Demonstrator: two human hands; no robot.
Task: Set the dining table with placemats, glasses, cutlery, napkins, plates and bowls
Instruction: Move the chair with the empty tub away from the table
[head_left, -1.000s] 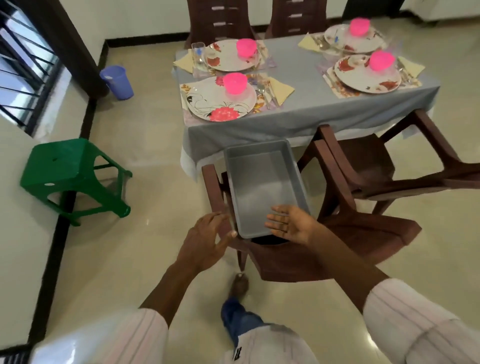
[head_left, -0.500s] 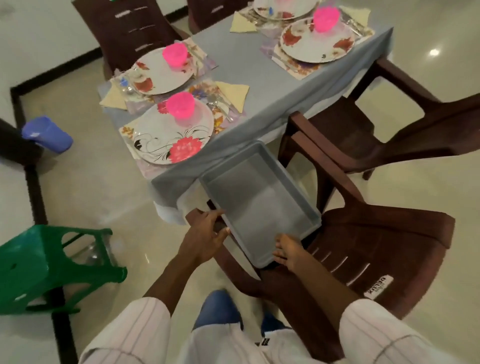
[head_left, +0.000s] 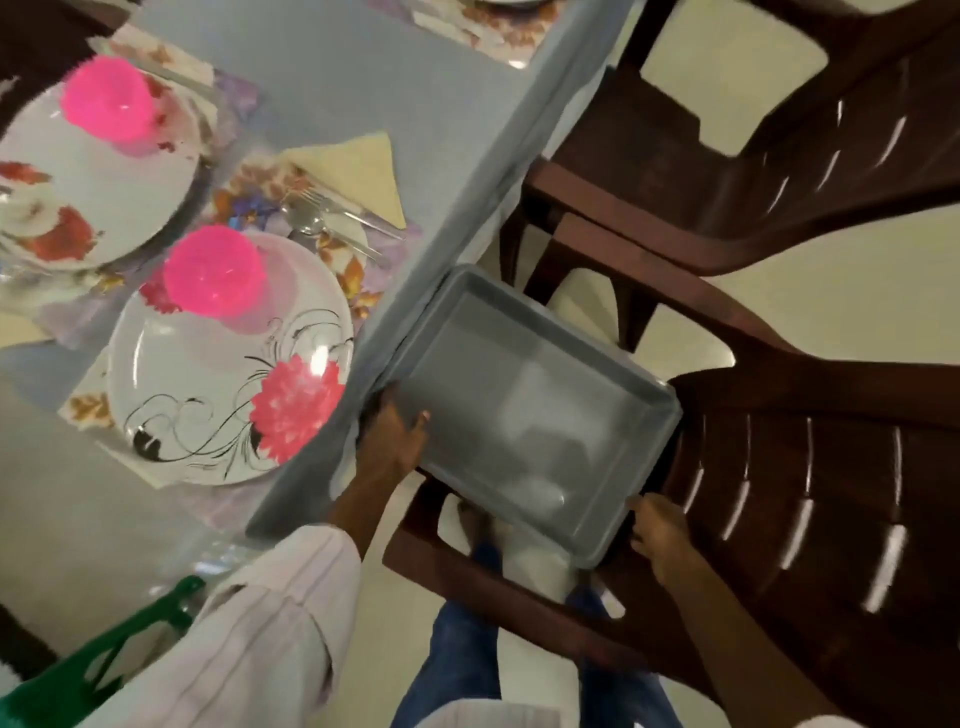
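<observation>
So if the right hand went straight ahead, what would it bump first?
The grey tray: the right hand points at its near edge, seemingly right against it, though blur hides any gap.

We take the rectangular dining table (head_left: 332, 67), draped in a grey-blue cloth, as our landmark. Along its right side we see two dark brown plastic armchairs with slatted backs. The nearer armchair (head_left: 810, 493) sits at the table's near corner, and the farther armchair (head_left: 779, 171) is just beyond it. Light glints off their slats. Around the table lies a pale cream glossy floor (head_left: 841, 291). Off the table's near left end stands a green plastic stool (head_left: 78, 680), partly out of view.
</observation>
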